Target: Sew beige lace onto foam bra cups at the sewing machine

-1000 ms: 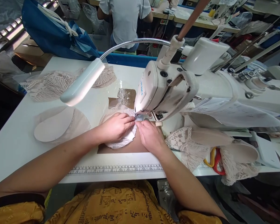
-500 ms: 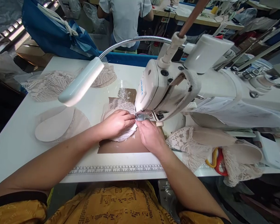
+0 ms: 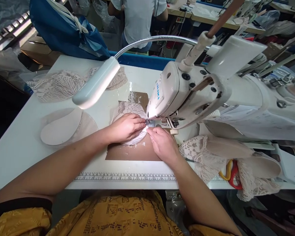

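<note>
Under the needle area of a white sewing machine [image 3: 162, 90] lies a pale lace cup piece [image 3: 133, 141], partly covered by my hands. My left hand [image 3: 127, 127] rests over its top, fingers bent and held together, tips close beside the presser foot; the thumb is hidden. On the other side, my right hand [image 3: 163, 142] pinches the near right edge of the lace between thumb and forefinger. Brown sheet [image 3: 132, 154] taped to the table lies beneath the lace and both hands.
A lamp [image 3: 98, 83] on a bendy neck hangs over the left side. Lace pieces [image 3: 61, 83] and a smooth oval pad [image 3: 61, 127] lie left. At right are more lace pieces [image 3: 194, 147] and red-handled scissors [image 3: 234, 175]. A printed ruler [image 3: 127, 178] edges the table. A person [image 3: 139, 21] sits beyond.
The view has shifted slightly, so the scene sits a little further right. My right fingertips are a bit lower relative to the needle; the lace has turned slightly under my hands.
</note>
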A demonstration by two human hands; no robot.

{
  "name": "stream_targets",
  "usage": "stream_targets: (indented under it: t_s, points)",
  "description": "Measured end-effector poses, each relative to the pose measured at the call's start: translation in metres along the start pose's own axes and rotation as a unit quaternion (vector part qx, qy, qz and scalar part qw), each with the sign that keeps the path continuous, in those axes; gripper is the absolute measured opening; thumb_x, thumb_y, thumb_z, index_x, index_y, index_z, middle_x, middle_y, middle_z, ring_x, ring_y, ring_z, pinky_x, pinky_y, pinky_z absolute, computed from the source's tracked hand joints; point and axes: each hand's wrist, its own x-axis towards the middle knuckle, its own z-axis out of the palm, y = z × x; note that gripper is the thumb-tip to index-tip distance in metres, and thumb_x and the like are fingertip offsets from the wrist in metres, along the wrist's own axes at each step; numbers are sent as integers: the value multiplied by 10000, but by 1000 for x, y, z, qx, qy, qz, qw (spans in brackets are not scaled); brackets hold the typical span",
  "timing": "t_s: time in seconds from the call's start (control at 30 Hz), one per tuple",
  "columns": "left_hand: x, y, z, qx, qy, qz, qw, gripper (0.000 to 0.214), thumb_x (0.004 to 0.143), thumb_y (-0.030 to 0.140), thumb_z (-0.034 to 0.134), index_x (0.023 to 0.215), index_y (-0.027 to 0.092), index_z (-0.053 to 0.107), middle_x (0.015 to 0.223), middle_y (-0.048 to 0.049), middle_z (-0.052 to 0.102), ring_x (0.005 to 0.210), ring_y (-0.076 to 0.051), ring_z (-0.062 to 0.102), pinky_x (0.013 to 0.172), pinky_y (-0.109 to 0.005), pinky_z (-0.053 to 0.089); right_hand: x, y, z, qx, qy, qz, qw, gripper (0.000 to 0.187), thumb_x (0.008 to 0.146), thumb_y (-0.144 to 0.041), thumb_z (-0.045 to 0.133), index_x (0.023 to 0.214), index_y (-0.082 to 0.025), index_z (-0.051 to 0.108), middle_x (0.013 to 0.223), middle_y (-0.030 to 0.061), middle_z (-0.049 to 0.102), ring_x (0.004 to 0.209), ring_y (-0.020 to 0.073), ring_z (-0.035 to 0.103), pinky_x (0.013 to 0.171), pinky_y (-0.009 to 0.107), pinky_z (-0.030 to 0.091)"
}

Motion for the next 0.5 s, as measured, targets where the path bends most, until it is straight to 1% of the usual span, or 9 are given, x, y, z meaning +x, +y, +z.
stream_targets:
  t_s: [0.17, 0.27, 0.4, 0.5]
  points:
    - [-1, -2, 1, 15, 3, -18, 1000, 348, 985, 283, 452, 1216, 114, 651, 1246, -107, 673, 1065, -272, 591, 895, -422, 512, 2, -1, 1, -21, -8, 9, 1000, 436, 929, -113, 397, 1296, -127, 632, 984, 109, 692, 841, 227, 585, 731, 333, 465]
    - [-3, -4, 1, 31, 5, -26, 999, 354, 978, 301, 455, 1213, 123, 650, 1242, -108, 673, 1076, -292, 583, 893, -447, 498, 2, -1, 2, -17, 4, 12, 1000, 444, 927, -112, 396, 1304, -144, 630, 975, 101, 698, 867, 233, 593, 751, 334, 467]
    - [-7, -2, -3, 50, -21, -24, 998, 371, 962, 325, 471, 1244, 147, 632, 1310, -132, 620, 1127, -323, 555, 918, -478, 466, -1, 1, 3, 10, 30, 34, 999, 411, 946, -144, 401, 1270, -159, 653, 1024, 99, 709, 926, 232, 614, 777, 323, 471]
    - [-8, 2, -9, 44, -44, -2, 998, 372, 955, 370, 486, 1224, 169, 644, 1333, -151, 586, 1116, -319, 552, 926, -474, 450, -2, 1, 3, 18, 38, 52, 998, 400, 957, -165, 405, 1277, -160, 644, 1028, 100, 709, 916, 227, 623, 763, 320, 466]
